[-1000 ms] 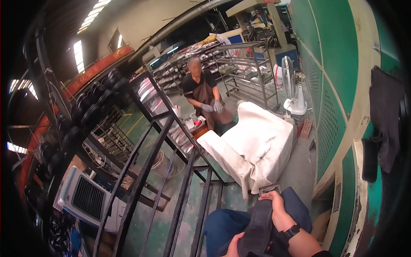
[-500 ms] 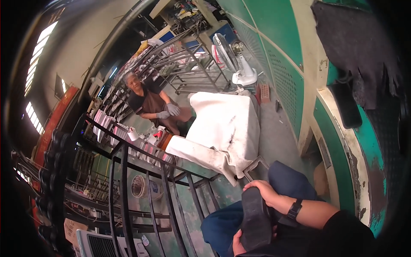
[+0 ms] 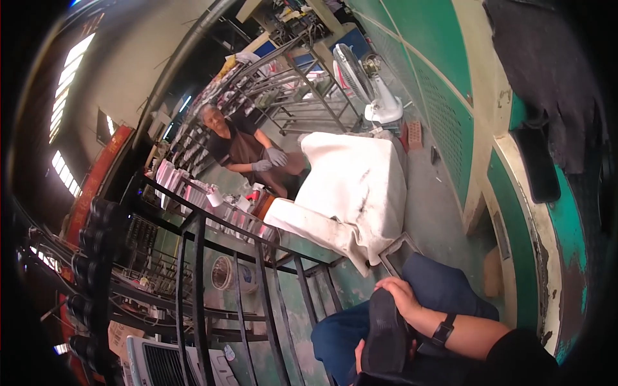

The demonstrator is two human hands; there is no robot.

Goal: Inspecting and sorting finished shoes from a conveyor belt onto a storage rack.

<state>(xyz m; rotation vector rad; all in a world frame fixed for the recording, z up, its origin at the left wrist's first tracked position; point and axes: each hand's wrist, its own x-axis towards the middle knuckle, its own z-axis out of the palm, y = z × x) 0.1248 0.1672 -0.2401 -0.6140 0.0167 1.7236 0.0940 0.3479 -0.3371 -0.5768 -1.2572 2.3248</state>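
Note:
A black shoe (image 3: 385,334) is held over my lap, its dark sole facing up. The fingers of my right hand (image 3: 400,297) wrap over its far end, and a dark band circles that wrist. At the shoe's near left side, part of my left hand (image 3: 359,356) grips the edge; most of that hand is hidden. My knees in dark blue trousers are on both sides of the shoe. Beyond them stands a bulky form under a stained white cloth (image 3: 354,183).
A black metal rack (image 3: 199,257) runs along my left, with a basket (image 3: 223,273) behind it. A co-worker in grey gloves (image 3: 273,157) sits across. On the right are a green machine panel (image 3: 515,225) and hanging dark cloth (image 3: 547,83). A white fan (image 3: 380,96) stands farther back.
The whole view has shifted, with the surroundings sitting farther right. The shoe has turned slightly in my hands, showing more of its right side. Both hands keep their hold.

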